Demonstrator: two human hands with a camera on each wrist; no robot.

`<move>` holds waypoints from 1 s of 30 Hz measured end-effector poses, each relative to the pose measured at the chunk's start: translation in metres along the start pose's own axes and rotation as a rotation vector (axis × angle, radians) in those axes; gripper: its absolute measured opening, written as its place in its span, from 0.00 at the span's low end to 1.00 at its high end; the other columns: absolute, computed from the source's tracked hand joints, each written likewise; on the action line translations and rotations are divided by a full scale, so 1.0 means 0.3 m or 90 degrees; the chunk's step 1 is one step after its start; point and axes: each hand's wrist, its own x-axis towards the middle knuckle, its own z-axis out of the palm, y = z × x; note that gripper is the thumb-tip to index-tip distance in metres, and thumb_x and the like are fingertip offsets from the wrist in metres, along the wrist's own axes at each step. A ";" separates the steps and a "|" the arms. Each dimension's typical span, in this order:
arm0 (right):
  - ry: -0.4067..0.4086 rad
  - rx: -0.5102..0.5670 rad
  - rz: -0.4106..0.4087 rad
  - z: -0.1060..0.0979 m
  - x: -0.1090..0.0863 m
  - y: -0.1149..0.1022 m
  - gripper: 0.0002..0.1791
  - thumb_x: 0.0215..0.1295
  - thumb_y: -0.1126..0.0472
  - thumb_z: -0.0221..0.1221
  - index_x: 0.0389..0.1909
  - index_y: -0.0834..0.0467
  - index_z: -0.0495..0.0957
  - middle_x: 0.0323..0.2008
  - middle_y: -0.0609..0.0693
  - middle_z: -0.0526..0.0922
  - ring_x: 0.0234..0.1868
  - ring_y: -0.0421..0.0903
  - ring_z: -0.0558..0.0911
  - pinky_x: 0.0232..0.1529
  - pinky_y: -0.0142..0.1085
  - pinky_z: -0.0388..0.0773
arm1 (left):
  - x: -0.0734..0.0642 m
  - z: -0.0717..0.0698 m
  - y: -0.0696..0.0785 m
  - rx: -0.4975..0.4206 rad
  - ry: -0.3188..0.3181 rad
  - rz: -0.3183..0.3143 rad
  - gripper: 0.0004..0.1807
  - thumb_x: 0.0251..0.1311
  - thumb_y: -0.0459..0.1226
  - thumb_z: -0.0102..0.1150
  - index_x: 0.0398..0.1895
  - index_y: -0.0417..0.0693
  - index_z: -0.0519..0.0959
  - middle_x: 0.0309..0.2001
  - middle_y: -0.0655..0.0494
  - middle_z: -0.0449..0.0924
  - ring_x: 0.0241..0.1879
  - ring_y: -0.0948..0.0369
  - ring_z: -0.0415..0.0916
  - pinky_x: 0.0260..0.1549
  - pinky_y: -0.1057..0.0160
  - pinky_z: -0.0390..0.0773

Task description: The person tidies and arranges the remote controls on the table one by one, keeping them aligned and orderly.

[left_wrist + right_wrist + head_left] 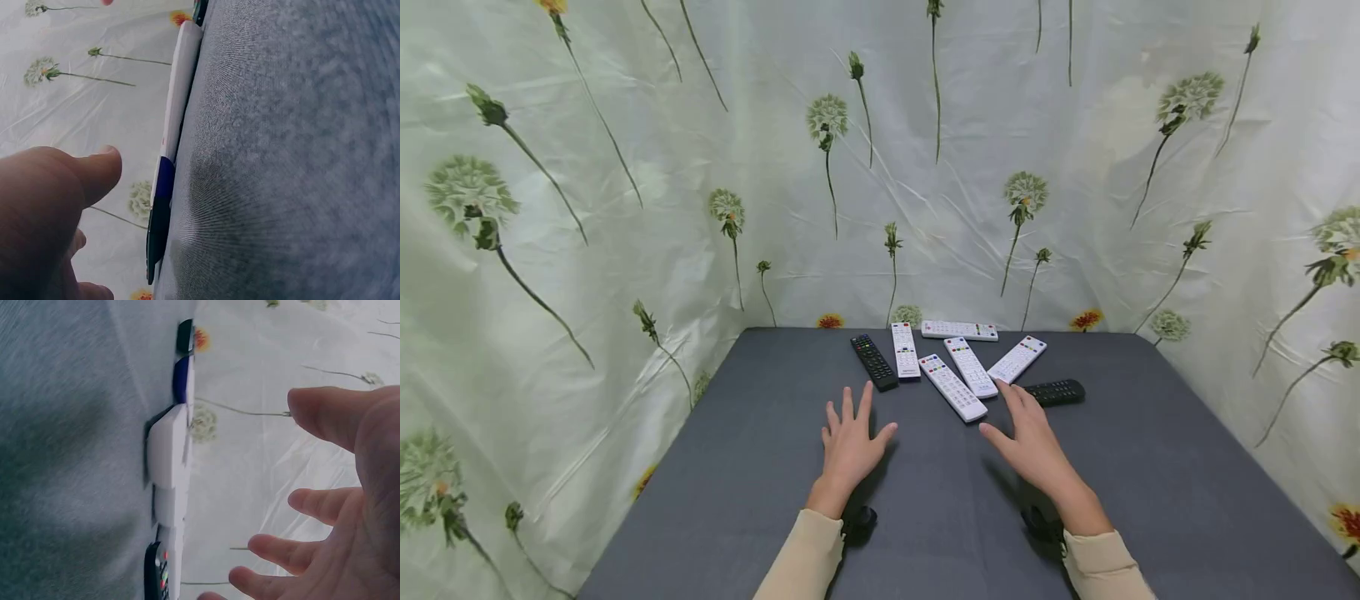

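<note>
Both hands reach over the dark grey table with fingers spread and nothing in them. My left hand (852,446) is nearest a black remote control (874,362), just beyond its fingertips. Beside that lies an upright white remote (906,350). My right hand (1032,446) hovers close to a second black remote (1056,392), partly hidden behind its fingers. Between the hands, farther off, two white remotes lie slanted, the nearer one (952,388) and its neighbour (971,367). Another white remote (1017,359) tilts the other way, and one more (959,331) lies crosswise at the back.
The grey tabletop (760,467) ends at a pale curtain (775,167) printed with dandelions, hanging behind and on both sides. Dark straps with small devices (861,523) sit at the wrists, below beige sleeves (805,554).
</note>
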 end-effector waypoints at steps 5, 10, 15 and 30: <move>-0.012 0.019 0.001 -0.039 0.020 -0.019 0.41 0.71 0.52 0.61 0.78 0.61 0.55 0.73 0.68 0.57 0.73 0.67 0.57 0.66 0.66 0.58 | 0.008 -0.001 0.029 -0.055 0.040 0.006 0.46 0.66 0.57 0.61 0.82 0.62 0.51 0.79 0.39 0.46 0.75 0.31 0.41 0.62 0.25 0.55; -0.026 0.023 -0.010 -0.072 0.073 -0.049 0.41 0.72 0.50 0.60 0.78 0.60 0.55 0.73 0.66 0.57 0.73 0.65 0.58 0.66 0.65 0.59 | 0.021 -0.010 0.051 -0.106 0.088 0.011 0.43 0.68 0.53 0.60 0.82 0.59 0.51 0.78 0.38 0.49 0.75 0.34 0.46 0.64 0.31 0.59; -0.052 0.045 0.003 -0.072 0.111 -0.070 0.40 0.73 0.50 0.59 0.78 0.58 0.55 0.74 0.64 0.57 0.73 0.64 0.58 0.66 0.65 0.59 | 0.015 -0.011 0.053 -0.153 0.109 0.015 0.41 0.69 0.50 0.61 0.81 0.54 0.55 0.75 0.37 0.56 0.74 0.41 0.54 0.65 0.36 0.62; -0.082 0.115 0.047 -0.014 0.159 -0.026 0.35 0.73 0.54 0.58 0.76 0.61 0.61 0.70 0.70 0.64 0.67 0.68 0.69 0.64 0.61 0.66 | 0.027 -0.011 0.135 -0.307 0.032 -0.051 0.37 0.69 0.48 0.60 0.78 0.51 0.62 0.71 0.40 0.66 0.68 0.42 0.65 0.61 0.36 0.68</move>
